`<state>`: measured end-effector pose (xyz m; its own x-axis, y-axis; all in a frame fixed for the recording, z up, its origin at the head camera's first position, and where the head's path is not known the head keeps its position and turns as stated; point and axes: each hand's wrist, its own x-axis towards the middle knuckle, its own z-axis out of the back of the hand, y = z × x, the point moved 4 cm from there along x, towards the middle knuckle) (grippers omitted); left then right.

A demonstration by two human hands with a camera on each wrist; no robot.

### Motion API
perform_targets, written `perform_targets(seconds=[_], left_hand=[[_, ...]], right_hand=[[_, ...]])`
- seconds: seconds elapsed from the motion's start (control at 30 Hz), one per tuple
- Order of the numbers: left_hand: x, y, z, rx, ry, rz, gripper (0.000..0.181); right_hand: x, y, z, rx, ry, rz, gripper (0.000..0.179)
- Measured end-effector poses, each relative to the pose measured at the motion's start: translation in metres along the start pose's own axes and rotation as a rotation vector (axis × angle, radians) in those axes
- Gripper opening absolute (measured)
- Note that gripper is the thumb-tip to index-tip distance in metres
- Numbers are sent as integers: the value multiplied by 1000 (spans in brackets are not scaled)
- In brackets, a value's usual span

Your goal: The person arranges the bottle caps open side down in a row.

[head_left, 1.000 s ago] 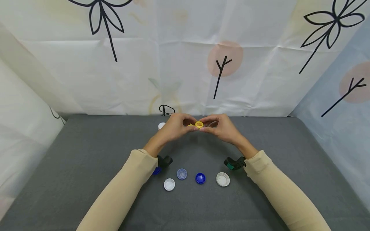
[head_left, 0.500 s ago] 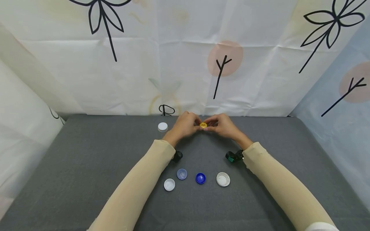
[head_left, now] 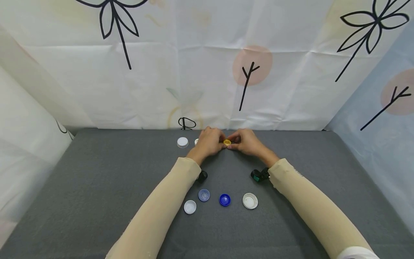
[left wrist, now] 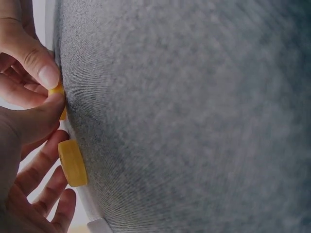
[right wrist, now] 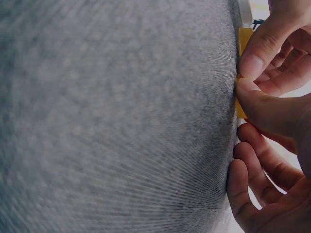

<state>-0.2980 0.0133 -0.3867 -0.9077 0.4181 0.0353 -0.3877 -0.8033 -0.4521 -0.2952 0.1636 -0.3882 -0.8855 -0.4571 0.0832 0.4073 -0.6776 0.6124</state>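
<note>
A small round yellow cap [head_left: 227,142] with lettering on top sits at the table's back edge, between the fingertips of both hands. My left hand [head_left: 209,141] pinches it from the left, its thumb [left wrist: 41,116] across the cap's side. From the right my right hand [head_left: 247,141] pinches it with thumb and forefinger. In the left wrist view a second yellow cap [left wrist: 73,163] rests on the table beside the left hand's other fingers. The head view shows a pale cap edge [head_left: 196,141] peeking out left of that hand.
A white cap [head_left: 182,142] lies left of the left hand. Nearer me are a white cap [head_left: 189,207], a pale blue cap [head_left: 204,195], a dark blue cap [head_left: 225,200] and a larger white cap [head_left: 250,201]. A patterned cloth [head_left: 207,72] hangs behind the grey table.
Both hands have lowered the yellow cap to the table. The left hand shifted right, uncovering the white cap; its sleeve now hides a blue cap. Only one yellow cap now shows between the hands.
</note>
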Motion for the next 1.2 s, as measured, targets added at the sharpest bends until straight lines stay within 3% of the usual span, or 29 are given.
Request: perform_targets(seconds=[0.23,0.4,0.67,0.77,0.93,1.07,1.2], left_hand=[[-3,0,4,16,-5,6,30],[-13,-5,14,-36,-54,-8,35],[-52,-18,29,-247,-171,-95,29],[-71,-22,32,-331,-189,-123,29],[-98,-25,35,-392,-207,-142,27],[-111,-24,34,-419,-223,-154,26],[-115,-22,33,-452,-228,-150,26]], right_hand=[[-4,2,3,-37,-11,32,29],[-22,6,10,-31,-52,32,35],[-62,12,16,127,-62,75,35],[-76,12,16,168,-70,64,34],[-95,13,16,216,-105,48,32],[-104,14,15,247,-119,52,31],[-108,16,13,275,-116,60,30]])
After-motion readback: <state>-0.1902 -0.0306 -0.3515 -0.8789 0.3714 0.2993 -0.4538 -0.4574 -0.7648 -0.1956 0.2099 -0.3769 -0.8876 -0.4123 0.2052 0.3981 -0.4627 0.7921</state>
